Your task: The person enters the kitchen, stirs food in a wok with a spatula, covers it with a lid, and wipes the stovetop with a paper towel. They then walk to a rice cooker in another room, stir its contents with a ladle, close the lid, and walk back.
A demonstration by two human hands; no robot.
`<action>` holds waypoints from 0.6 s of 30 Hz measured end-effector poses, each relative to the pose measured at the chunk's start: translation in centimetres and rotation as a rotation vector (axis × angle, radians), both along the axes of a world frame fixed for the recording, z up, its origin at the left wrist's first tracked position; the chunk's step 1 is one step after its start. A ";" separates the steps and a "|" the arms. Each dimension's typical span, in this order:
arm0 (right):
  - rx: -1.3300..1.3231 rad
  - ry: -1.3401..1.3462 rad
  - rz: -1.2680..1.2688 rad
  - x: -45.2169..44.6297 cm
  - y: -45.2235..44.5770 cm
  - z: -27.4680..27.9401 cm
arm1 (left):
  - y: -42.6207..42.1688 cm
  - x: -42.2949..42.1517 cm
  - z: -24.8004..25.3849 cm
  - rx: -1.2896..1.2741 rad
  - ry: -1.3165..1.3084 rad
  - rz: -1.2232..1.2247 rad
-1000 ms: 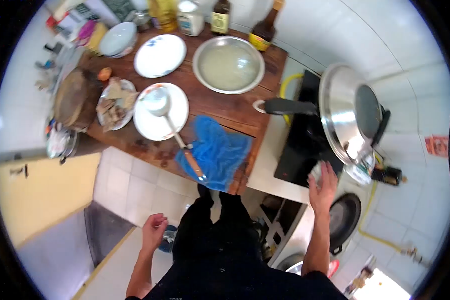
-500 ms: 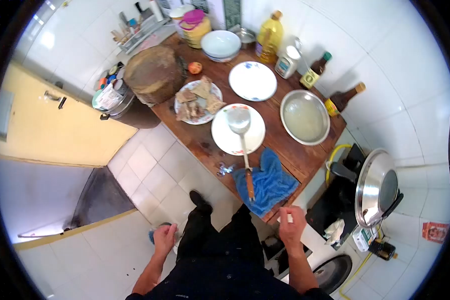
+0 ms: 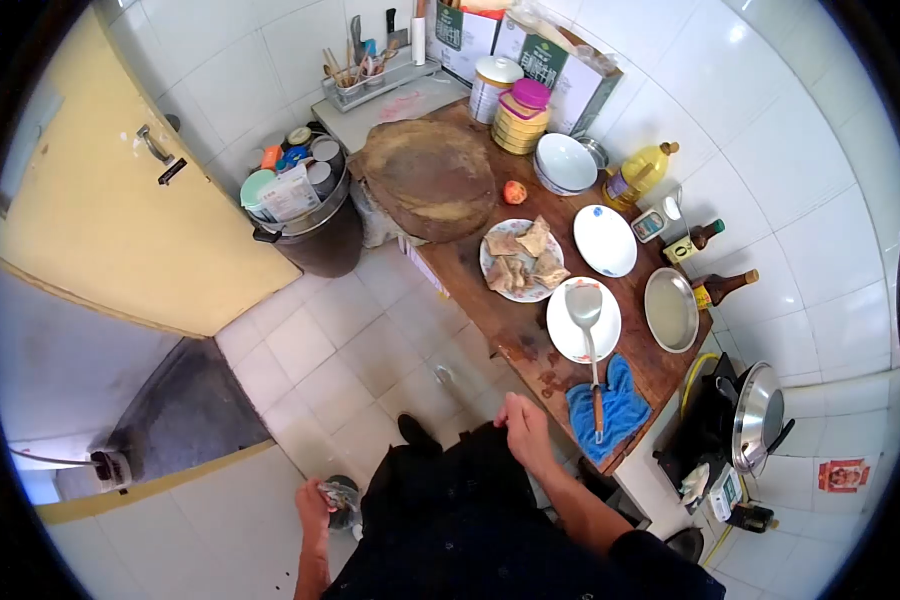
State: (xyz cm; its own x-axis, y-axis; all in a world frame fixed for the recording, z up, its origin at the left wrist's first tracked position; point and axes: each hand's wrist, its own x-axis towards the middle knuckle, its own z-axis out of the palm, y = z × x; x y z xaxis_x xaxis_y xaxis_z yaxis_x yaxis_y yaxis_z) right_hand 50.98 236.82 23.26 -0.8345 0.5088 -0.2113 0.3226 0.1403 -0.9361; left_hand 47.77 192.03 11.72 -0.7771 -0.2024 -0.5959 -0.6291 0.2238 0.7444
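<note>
My left hand [image 3: 314, 503] hangs low at the left, its fingers curled next to a small dark bin [image 3: 344, 512] on the floor. Crumpled clear plastic shows at the bin's top, and whether my fingers grip any of it is unclear. In front of my body, my right hand [image 3: 523, 426] is loosely closed, with nothing visible in it. It is apart from the wooden table [image 3: 515, 335]. Nearest to it there lie a blue cloth [image 3: 625, 408] and a metal spatula [image 3: 591, 345], its head on a white plate [image 3: 562, 330] and its wooden handle across the cloth.
A plate of flat brown pieces [image 3: 526, 259], a chopping block [image 3: 425, 178], a tomato [image 3: 514, 192], bowls [image 3: 566, 162], a steel basin [image 3: 672, 312] and bottles [image 3: 640, 174] stand on the table. A stove [image 3: 695, 425] stands at right, a large pot [image 3: 322, 235] at left.
The view has turned left, showing more of the chopping block and floor. My right hand has moved away from the table corner toward my body. My left hand is lower, beside the bin.
</note>
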 end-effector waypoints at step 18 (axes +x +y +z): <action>-0.983 0.058 -0.717 -15.9 10.3 -10.8 | -4.4 -6.7 -1.7 0.142 -0.140 0.280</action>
